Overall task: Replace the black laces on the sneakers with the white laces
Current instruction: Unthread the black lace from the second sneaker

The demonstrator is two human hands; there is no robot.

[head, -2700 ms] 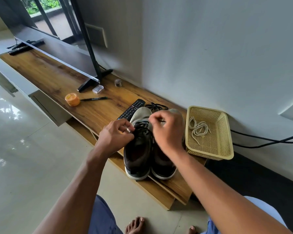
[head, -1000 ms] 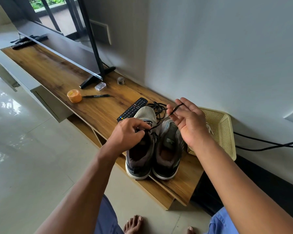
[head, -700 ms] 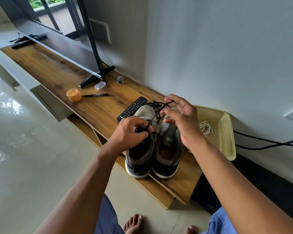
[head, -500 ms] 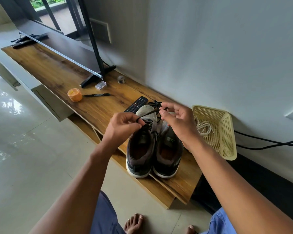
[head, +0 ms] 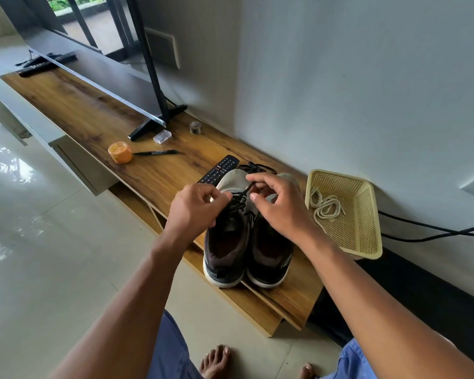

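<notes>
- Though a pen [head: 156, 152] and a remote control [head: 219, 169] lie on the wooden TV shelf [head: 82, 110], the print on the pen's barrel and on the remote's keys is too small to read, and no brand shows on either shoe.
- Two sneakers stand side by side at the near end of the shelf, heels toward the person: the left sneaker [head: 226, 242] and the right sneaker [head: 271, 255], both dark with pale grey toes and white soles.
- One black lace [head: 237, 199] is threaded in the left sneaker; a loose tangle of black lace [head: 253, 167] lies just past the toes.
- The left hand [head: 195, 209] has its fingers curled, pinching the lace at the upper eyelets.
- The right hand [head: 278, 203] pinches a strand of the same lace between thumb and forefinger above the toe, its other fingers loosely curled.
- One cream plastic basket [head: 367, 214] sits just right of the sneakers against the wall, with the white laces [head: 324, 207] coiled inside; how many cannot be told.
- Farther along the shelf: one orange jar [head: 120, 152], one clear small box [head: 162, 137], one small dark round container [head: 195, 127], and the TV foot [head: 153, 123].
- Two black cables [head: 435, 233] run along the wall behind the basket.
</notes>
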